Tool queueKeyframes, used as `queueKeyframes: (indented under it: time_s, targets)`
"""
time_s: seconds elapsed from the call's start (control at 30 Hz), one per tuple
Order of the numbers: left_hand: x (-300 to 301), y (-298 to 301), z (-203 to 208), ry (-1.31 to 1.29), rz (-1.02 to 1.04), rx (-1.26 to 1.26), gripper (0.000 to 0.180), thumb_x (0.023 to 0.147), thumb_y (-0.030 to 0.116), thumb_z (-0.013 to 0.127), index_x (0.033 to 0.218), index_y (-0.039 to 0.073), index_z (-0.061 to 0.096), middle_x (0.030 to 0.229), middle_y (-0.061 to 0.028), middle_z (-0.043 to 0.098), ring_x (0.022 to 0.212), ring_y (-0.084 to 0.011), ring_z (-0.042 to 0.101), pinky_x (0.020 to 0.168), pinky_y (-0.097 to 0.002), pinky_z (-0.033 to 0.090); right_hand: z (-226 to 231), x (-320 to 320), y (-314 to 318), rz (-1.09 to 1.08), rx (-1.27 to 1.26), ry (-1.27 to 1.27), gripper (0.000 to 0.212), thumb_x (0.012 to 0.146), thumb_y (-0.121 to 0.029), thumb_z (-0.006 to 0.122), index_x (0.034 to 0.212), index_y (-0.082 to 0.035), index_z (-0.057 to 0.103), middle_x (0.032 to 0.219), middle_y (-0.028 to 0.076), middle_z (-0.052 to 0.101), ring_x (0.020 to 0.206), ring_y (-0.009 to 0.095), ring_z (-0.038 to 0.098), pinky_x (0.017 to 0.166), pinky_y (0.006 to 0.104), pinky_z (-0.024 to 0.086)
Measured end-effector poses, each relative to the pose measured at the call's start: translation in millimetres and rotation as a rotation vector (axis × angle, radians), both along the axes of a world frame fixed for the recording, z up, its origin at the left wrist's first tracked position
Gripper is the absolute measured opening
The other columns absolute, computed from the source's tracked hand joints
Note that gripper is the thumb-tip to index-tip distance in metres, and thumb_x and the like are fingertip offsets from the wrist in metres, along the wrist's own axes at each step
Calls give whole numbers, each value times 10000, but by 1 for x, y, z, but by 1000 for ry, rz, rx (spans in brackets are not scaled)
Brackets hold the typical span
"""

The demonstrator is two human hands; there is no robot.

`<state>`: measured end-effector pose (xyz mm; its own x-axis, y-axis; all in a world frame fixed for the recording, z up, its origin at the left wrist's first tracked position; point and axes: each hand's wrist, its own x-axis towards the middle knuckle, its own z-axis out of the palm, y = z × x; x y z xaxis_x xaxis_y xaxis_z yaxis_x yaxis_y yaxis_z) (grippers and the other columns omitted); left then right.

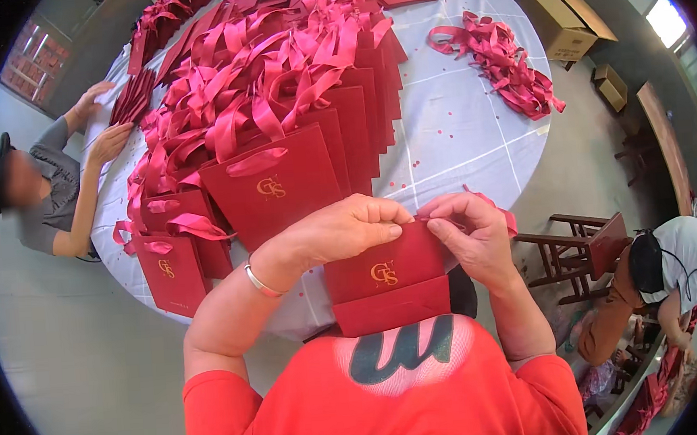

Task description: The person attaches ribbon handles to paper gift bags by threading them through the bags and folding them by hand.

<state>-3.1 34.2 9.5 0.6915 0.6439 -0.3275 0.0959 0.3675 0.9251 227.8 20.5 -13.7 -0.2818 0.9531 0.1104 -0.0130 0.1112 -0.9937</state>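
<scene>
1. Pinching, fingertips closed, with left hand (380, 223) and right hand (477, 231): top edge of a dark-red, rectangular paper bag (385, 273), at near edge of round, white-covered worktop (451, 152).
2. Probably part-done: glossy pink ribbon (510, 221) showing beside right hand.
3. Apparently done: ribboned red bags (274, 192), crowding left and far edges. Perhaps left to use: loose pink ribbons (507, 65), near right edge.
4. Printed on front: large gold monogram (384, 274); tiny marks around it unreadable.
</scene>
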Motion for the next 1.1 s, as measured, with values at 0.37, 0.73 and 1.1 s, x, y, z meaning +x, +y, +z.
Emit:
queueKeyframes:
  time_s: [0.37,0.73,1.1]
  targets:
    - [-1,-4,6,3,8,22,170,1008,148,532,1017,16,639,891,89,567,834,6,468,737,-170,403,-6,-3,5,164,-66,228,105,879,21,694,971,8,645,1005,75,674,922,108,634,830,248,522]
    - [3,-9,3,30,108,54,170,859,5,712,1017,2,652,891,69,607,818,-6,519,712,-187,457,-5,-8,2,85,-102,177,107,891,-15,700,976,-7,634,968,42,673,889,90,630,791,235,523]
    - [3,-10,9,-66,115,-86,156,834,-8,715,979,20,664,914,45,650,828,-22,572,733,-190,483,-9,-9,1,108,21,104,89,896,23,673,957,-3,613,987,77,645,921,123,616,822,251,507]
